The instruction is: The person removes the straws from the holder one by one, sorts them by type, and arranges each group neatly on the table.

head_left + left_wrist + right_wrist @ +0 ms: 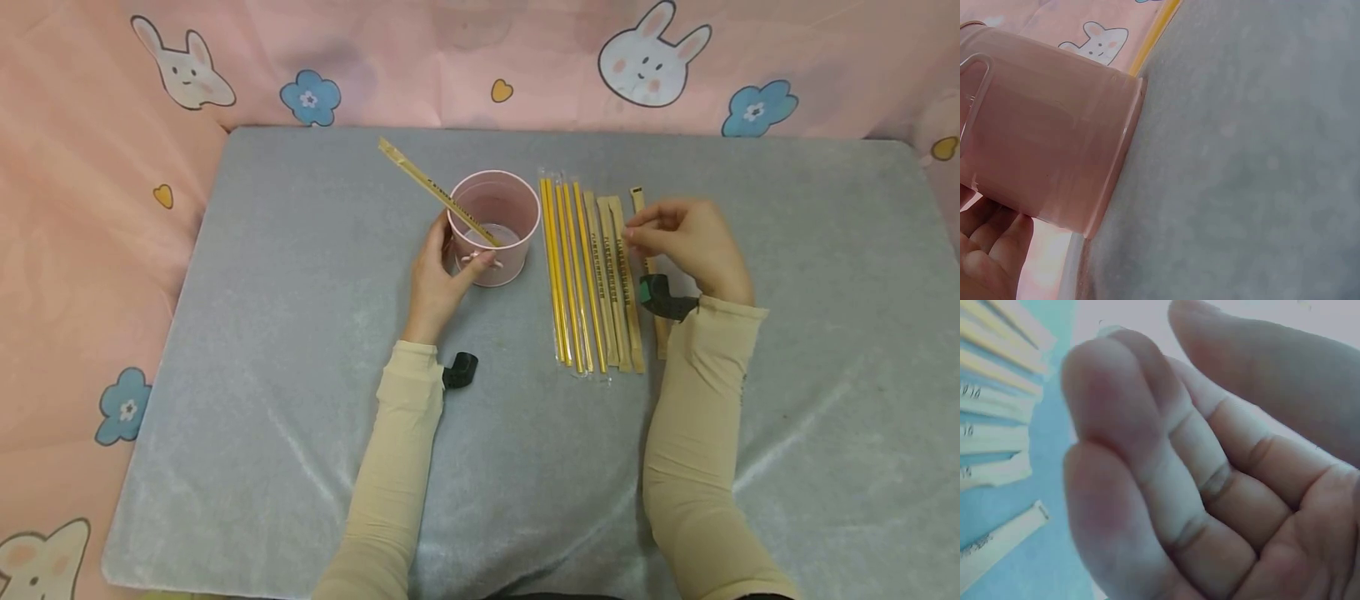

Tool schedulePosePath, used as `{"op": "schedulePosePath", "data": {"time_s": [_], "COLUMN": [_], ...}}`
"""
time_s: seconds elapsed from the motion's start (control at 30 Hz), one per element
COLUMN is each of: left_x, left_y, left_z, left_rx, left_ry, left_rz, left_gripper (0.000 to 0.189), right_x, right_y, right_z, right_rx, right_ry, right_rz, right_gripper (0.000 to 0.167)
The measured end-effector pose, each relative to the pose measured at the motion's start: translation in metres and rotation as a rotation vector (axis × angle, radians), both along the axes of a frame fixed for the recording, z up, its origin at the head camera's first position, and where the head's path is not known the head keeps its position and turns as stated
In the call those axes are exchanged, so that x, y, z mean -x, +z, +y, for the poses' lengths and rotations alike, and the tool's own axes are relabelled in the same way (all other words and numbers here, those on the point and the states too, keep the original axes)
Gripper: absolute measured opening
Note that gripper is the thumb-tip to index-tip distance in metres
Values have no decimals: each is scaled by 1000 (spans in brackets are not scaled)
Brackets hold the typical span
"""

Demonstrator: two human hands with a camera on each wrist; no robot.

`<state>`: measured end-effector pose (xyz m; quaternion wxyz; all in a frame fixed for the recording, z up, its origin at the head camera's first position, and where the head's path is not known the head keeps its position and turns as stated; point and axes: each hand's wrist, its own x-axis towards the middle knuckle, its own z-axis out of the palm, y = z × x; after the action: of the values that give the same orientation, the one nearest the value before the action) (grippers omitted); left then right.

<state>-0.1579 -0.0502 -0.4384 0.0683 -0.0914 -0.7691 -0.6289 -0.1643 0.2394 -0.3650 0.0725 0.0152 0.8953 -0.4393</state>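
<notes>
A small pink bucket (513, 265) stands upright on the grey cloth, left of a row of straws. My left hand (437, 287) holds its near left side, thumb by the small handle; the left wrist view shows fingers (1007, 247) against its wall. One paper-wrapped straw (427, 185) leans inside, its upper end jutting past the rim to the left. My right hand (697, 246) is above the right end of the row, holding nothing; thumb and fingertips are apart in the right wrist view. Beneath it lies a separate paper-wrapped straw (662, 337), partly hidden by the hand and wrist.
Several yellow straws (575, 275) in clear plastic lie side by side, with several paper-wrapped straws (611, 287) to their right. A black wrist camera (460, 371) sits on each sleeve. Pink printed fabric (465, 83) rises behind the grey-covered table (285, 333).
</notes>
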Motion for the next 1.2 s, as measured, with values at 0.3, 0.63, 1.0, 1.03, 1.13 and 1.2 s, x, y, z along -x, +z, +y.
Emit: {"op": "schedulePosePath", "data": {"time_s": [0.3, 0.63, 1.0, 1.03, 1.13, 1.2], "left_x": [0, 0, 1, 1, 0, -1], "left_y": [1, 1, 5, 5, 6, 6], "left_z": [-1, -1, -4, -4, -4, -5], "left_rx": [5, 7, 11, 15, 31, 40], "left_ry": [4, 3, 23, 25, 21, 15], "left_rz": [-3, -10, -30, -30, -33, -40], "left_gripper": [76, 77, 76, 76, 77, 77], "right_x": [-2, -6, -5, -5, -5, -4], "right_y": [6, 16, 22, 22, 20, 18], "right_z": [-16, -46, -85, -88, -97, -103], "right_rx": [100, 227, 318, 336, 366, 361], "right_ry": [4, 77, 145, 142, 146, 168], "right_rz": [124, 228, 320, 325, 354, 379], "right_gripper": [25, 19, 16, 16, 16, 15]}}
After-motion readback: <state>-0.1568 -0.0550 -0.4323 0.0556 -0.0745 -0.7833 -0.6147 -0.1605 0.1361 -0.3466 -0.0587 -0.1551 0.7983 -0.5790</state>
